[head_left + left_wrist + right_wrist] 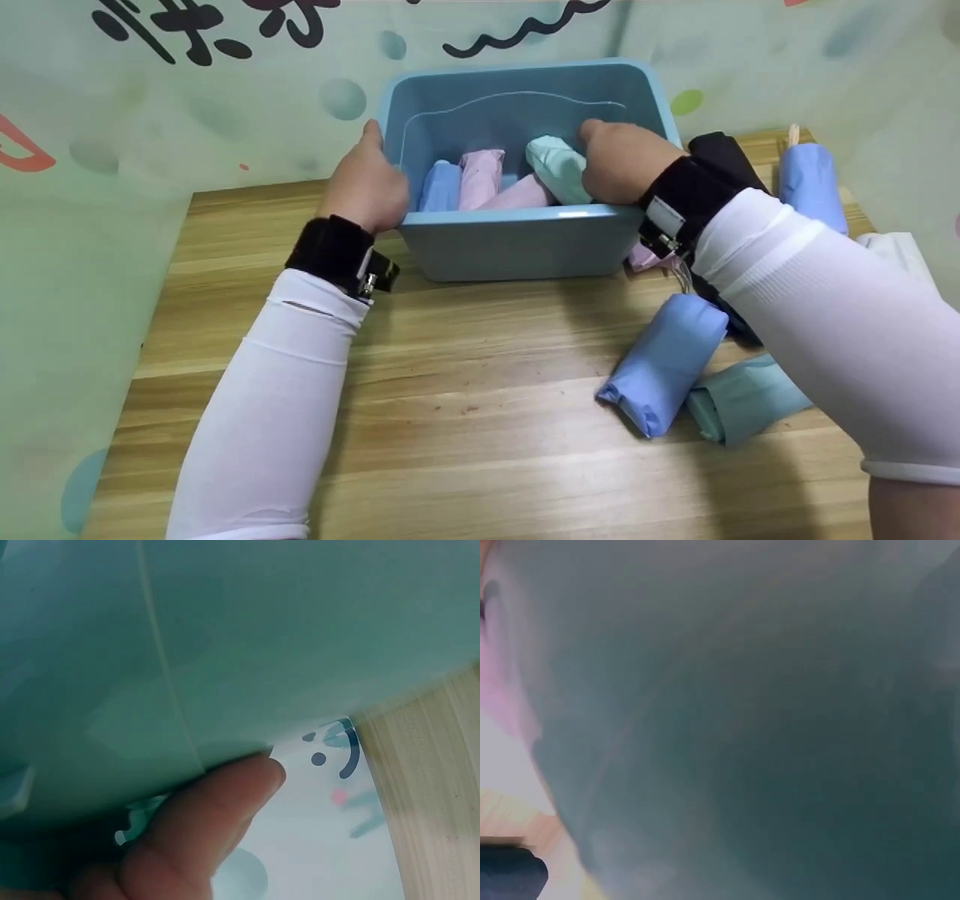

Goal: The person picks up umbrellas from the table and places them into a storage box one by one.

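Note:
A light blue plastic bin (517,244) is held between both hands at the back of the table. My left hand (367,184) grips its left side, thumb up along the rim; in the left wrist view a finger (217,810) lies against the outer wall. My right hand (634,161) holds the right side, its thumb over the inside and its other fingers mostly hidden. Inside the bin lie several wrapped, rolled bundles: a blue one (441,187), a pink one (480,178), another pink one (521,193) and a mint green one (559,166). The bin wall fills most of the right wrist view.
To the right of the bin lie more bundles: blue (667,360), teal (750,397), black (724,154), white (900,251), and another blue one (814,184) with a light stick-like end. A printed backdrop (247,105) stands close behind the wooden table (465,420).

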Action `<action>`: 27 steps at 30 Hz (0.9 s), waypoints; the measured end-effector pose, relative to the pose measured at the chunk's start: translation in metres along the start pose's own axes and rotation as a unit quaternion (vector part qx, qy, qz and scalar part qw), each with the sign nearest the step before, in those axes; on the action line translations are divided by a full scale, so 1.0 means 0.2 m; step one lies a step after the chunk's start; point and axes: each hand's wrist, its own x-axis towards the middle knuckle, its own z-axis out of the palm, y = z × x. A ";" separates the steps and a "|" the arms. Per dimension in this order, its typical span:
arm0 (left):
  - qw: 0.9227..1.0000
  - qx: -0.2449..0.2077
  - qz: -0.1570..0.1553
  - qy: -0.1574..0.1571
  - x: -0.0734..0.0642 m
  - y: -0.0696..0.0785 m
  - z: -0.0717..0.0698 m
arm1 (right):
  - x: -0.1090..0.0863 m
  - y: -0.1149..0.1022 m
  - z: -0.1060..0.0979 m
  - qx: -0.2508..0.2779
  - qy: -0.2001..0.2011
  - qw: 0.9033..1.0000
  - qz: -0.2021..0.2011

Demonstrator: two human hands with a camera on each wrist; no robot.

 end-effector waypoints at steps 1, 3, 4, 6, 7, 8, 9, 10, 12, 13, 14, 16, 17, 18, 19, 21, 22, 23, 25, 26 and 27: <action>1.000 0.000 -0.001 0.000 0.00 0.00 0.00 | 0.00 0.00 0.00 -0.003 0.002 1.000 -0.002; 1.000 -0.001 -0.003 -0.002 0.00 0.00 0.00 | 0.00 0.00 0.00 -0.005 0.005 1.000 -0.004; 1.000 -0.002 -0.005 -0.004 0.00 0.00 0.00 | 0.00 0.00 0.01 -0.006 0.006 1.000 -0.006; 1.000 -0.003 -0.007 -0.006 0.00 0.01 0.00 | 0.00 0.00 0.01 -0.006 0.004 1.000 -0.009; 1.000 -0.004 -0.007 -0.007 0.00 0.01 0.00 | 0.00 0.00 0.01 -0.005 0.003 1.000 -0.009; 1.000 -0.003 -0.007 -0.006 0.00 0.01 0.00 | 0.00 0.00 0.01 -0.003 0.004 1.000 -0.009; 1.000 -0.003 -0.007 -0.007 0.00 0.01 0.00 | 0.00 0.00 0.00 0.000 0.006 1.000 -0.008; 1.000 -0.003 -0.006 -0.006 0.00 0.01 -0.01 | 0.00 0.00 0.00 0.004 0.012 1.000 -0.008; 1.000 -0.003 -0.004 -0.004 0.00 0.01 -0.01 | -0.01 0.00 0.00 0.016 0.030 0.999 -0.007; 1.000 -0.002 -0.003 -0.004 0.00 0.01 -0.01 | -0.02 0.00 0.00 0.024 0.041 0.999 -0.006; 1.000 -0.002 -0.002 -0.004 0.00 0.01 -0.01 | -0.03 0.00 -0.01 0.033 0.052 0.998 -0.005; 1.000 -0.002 -0.003 -0.005 0.00 0.01 -0.02 | -0.05 0.01 -0.02 0.053 0.077 0.996 -0.003; 1.000 -0.003 -0.004 -0.007 0.00 0.01 -0.02 | -0.06 0.02 -0.02 0.062 0.087 0.994 -0.001; 1.000 -0.002 -0.002 -0.007 0.00 0.01 -0.02 | -0.07 0.03 -0.03 0.072 0.100 0.992 0.000; 1.000 -0.002 -0.001 -0.009 0.00 0.01 -0.02 | -0.08 0.04 -0.03 0.081 0.115 0.990 -0.002; 1.000 -0.004 -0.001 -0.011 0.00 0.01 -0.03 | -0.11 0.07 -0.05 0.099 0.144 0.984 -0.005; 1.000 -0.006 -0.001 -0.013 0.00 0.01 -0.03 | -0.13 0.09 -0.05 0.109 0.159 0.981 -0.005; 1.000 -0.007 -0.001 -0.014 0.00 0.01 -0.03 | -0.14 0.11 -0.06 0.118 0.177 0.977 -0.009; 1.000 -0.010 -0.003 -0.017 0.00 0.01 -0.03 | -0.17 0.15 -0.06 0.137 0.205 0.969 -0.009; 1.000 -0.011 -0.004 -0.017 0.00 0.02 -0.03 | -0.19 0.17 -0.07 0.145 0.214 0.966 -0.005; 1.000 -0.011 -0.004 -0.016 0.00 0.02 -0.03 | -0.20 0.19 -0.07 0.150 0.221 0.964 -0.002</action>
